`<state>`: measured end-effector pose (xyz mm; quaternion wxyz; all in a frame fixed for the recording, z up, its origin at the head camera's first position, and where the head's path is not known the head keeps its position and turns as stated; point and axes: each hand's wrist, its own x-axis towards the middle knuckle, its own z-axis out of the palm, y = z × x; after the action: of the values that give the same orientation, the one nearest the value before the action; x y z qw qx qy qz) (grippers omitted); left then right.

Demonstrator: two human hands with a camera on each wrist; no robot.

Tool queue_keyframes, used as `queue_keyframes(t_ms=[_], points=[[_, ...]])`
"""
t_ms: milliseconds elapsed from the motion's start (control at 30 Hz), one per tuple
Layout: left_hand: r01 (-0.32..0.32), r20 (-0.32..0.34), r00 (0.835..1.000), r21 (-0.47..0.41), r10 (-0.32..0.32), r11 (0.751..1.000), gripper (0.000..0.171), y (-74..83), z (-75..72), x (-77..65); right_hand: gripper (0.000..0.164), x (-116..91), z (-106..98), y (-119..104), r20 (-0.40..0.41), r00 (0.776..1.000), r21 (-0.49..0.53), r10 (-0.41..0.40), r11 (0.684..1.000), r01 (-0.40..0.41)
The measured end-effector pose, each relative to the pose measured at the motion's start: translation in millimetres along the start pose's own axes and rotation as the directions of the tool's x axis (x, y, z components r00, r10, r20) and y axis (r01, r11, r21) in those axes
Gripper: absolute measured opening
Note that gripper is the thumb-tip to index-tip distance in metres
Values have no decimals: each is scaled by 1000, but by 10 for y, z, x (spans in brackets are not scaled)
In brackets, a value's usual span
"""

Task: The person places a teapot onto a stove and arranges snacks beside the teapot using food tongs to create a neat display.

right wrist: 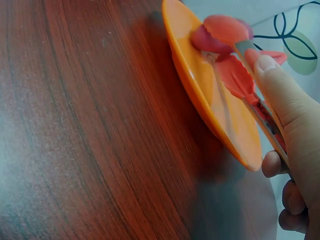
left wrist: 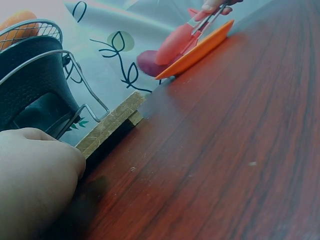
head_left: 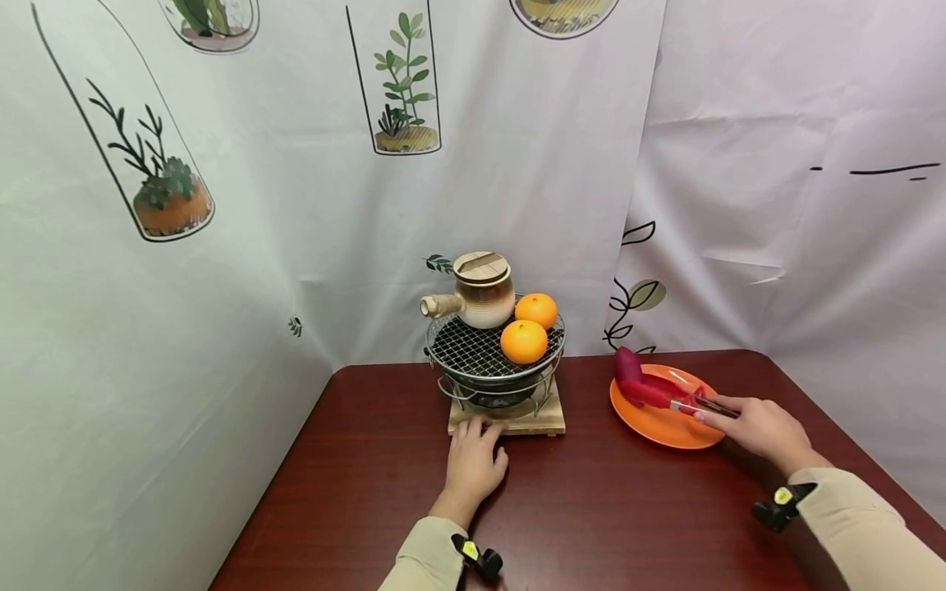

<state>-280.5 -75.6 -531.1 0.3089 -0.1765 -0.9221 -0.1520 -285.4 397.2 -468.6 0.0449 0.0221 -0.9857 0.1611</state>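
Note:
In the head view my right hand holds red-tipped metal tongs over an orange plate at the table's right. A purple sweet potato is at the tongs' red heads, at the plate's far left rim; in the right wrist view it shows partly behind them. Whether the heads squeeze it I cannot tell. My left hand rests its fingers on the front edge of a wooden board. On that board stands a round grill stove with a wire mesh top.
On the mesh sit a clay pot with a wooden lid and side handle, and two oranges, one in front and one behind. The reddish-brown table meets white printed curtains at the back and sides.

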Motion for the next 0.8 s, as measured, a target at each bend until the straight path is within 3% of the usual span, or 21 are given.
queue_keyframes(t_ms=[500, 800], points=[[0, 5, 1000, 10, 0, 1000, 35, -5, 4, 2, 89, -14, -36, 11, -31, 999, -22, 18, 1000, -18], [5, 14, 1000, -1, -5, 1000, 34, 8, -10, -9, 82, 5, -215, -78, -72, 997, -11, -16, 1000, 15]])
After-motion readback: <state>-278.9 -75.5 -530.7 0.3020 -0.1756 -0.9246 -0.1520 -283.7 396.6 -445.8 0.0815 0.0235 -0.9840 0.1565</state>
